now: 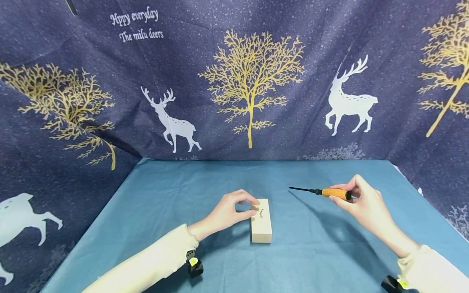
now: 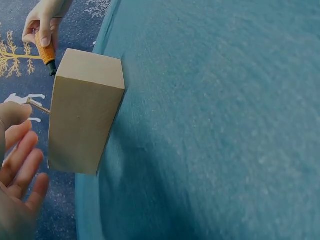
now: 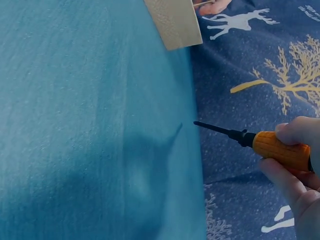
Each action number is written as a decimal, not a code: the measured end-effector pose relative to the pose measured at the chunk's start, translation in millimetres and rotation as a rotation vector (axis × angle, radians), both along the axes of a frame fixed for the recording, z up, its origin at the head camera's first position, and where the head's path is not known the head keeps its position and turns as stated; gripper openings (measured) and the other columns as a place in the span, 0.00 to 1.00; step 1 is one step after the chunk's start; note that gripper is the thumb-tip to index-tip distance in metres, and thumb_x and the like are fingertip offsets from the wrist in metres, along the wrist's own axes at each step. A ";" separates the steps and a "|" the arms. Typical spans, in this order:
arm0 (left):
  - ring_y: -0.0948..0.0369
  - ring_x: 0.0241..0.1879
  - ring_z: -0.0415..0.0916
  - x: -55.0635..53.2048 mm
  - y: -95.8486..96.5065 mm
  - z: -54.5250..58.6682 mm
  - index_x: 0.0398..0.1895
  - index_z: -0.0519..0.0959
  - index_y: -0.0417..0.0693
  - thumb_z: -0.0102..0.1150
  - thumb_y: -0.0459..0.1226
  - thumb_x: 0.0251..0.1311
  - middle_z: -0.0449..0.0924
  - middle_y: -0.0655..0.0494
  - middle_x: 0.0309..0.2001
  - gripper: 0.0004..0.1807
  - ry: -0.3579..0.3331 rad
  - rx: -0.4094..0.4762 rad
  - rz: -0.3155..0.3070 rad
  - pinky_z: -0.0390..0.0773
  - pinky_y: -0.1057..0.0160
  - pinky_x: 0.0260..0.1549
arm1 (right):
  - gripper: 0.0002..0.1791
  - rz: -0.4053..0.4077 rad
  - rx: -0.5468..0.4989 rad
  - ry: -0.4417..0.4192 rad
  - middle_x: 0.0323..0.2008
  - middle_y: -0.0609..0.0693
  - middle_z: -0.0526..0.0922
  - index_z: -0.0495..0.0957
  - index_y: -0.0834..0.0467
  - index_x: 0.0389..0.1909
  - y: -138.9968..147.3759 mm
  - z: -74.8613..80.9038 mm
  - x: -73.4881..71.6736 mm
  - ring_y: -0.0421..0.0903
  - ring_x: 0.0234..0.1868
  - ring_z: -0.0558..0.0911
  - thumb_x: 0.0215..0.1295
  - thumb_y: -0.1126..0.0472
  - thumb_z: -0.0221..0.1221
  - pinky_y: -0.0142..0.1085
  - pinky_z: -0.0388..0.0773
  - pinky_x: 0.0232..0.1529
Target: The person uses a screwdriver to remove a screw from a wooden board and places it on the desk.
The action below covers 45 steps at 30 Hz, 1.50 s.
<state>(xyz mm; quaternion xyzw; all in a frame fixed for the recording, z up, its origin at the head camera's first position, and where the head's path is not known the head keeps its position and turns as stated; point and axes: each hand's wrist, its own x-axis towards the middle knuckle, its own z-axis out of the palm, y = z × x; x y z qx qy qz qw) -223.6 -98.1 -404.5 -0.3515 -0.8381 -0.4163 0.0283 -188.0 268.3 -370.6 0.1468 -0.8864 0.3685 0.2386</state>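
Observation:
A pale wooden block (image 1: 261, 232) lies on the blue cloth. A small screw (image 2: 39, 105) stands out of its upper face, leaning somewhat. My left hand (image 1: 234, 208) is over the block's left side, thumb and forefinger apart beside the screw (image 1: 261, 212). In the left wrist view the fingers of that hand (image 2: 20, 165) are spread, and the thumb tip is close to the screw head; whether they touch I cannot tell. Off to the right, my right hand (image 1: 366, 203) grips an orange-handled screwdriver (image 3: 280, 148) in the air, its dark shaft pointing left toward the block.
Blue cloth (image 1: 176, 179) covers the table. A dark blue hanging (image 1: 286, 150) with deer and trees rises behind it and at the sides. Both wrists carry small black cameras, one of them the left wrist camera (image 1: 195, 266).

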 end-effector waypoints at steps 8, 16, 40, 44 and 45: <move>0.65 0.43 0.80 -0.1 6.9 -1.7 0.46 0.85 0.57 0.67 0.40 0.62 0.84 0.63 0.43 0.10 -0.030 0.024 -0.021 0.81 0.56 0.51 | 0.20 -0.026 0.003 -0.034 0.40 0.60 0.89 0.68 0.59 0.30 5.5 -5.4 2.0 0.12 0.36 0.77 0.52 0.64 0.74 0.15 0.76 0.29; 0.61 0.44 0.81 0.5 7.6 1.5 0.46 0.86 0.55 0.66 0.38 0.62 0.85 0.62 0.44 0.09 -0.027 0.029 -0.015 0.81 0.58 0.49 | 0.19 -0.039 0.001 -0.063 0.40 0.60 0.89 0.70 0.57 0.31 10.2 -12.0 8.4 0.14 0.35 0.78 0.52 0.64 0.74 0.15 0.77 0.31; 0.65 0.44 0.78 -2.7 10.0 -0.6 0.47 0.85 0.59 0.66 0.41 0.62 0.84 0.65 0.43 0.11 -0.074 -0.005 -0.013 0.80 0.66 0.46 | 0.16 0.028 0.286 -0.175 0.34 0.47 0.86 0.86 0.55 0.44 16.7 -20.9 12.1 0.26 0.26 0.72 0.52 0.60 0.74 0.27 0.73 0.23; 0.65 0.44 0.79 -3.5 11.0 -0.8 0.47 0.85 0.60 0.67 0.41 0.62 0.84 0.65 0.43 0.11 -0.082 0.001 -0.019 0.79 0.65 0.46 | 0.16 0.046 0.298 -0.253 0.31 0.42 0.85 0.86 0.54 0.44 18.4 -25.2 13.8 0.27 0.27 0.73 0.53 0.58 0.73 0.27 0.73 0.23; 0.65 0.44 0.79 -3.7 11.3 -0.8 0.47 0.85 0.60 0.67 0.41 0.62 0.84 0.64 0.43 0.11 -0.087 0.004 -0.021 0.79 0.65 0.46 | 0.16 0.052 0.297 -0.275 0.32 0.41 0.85 0.85 0.53 0.44 18.7 -26.2 14.5 0.27 0.27 0.73 0.53 0.58 0.73 0.27 0.73 0.24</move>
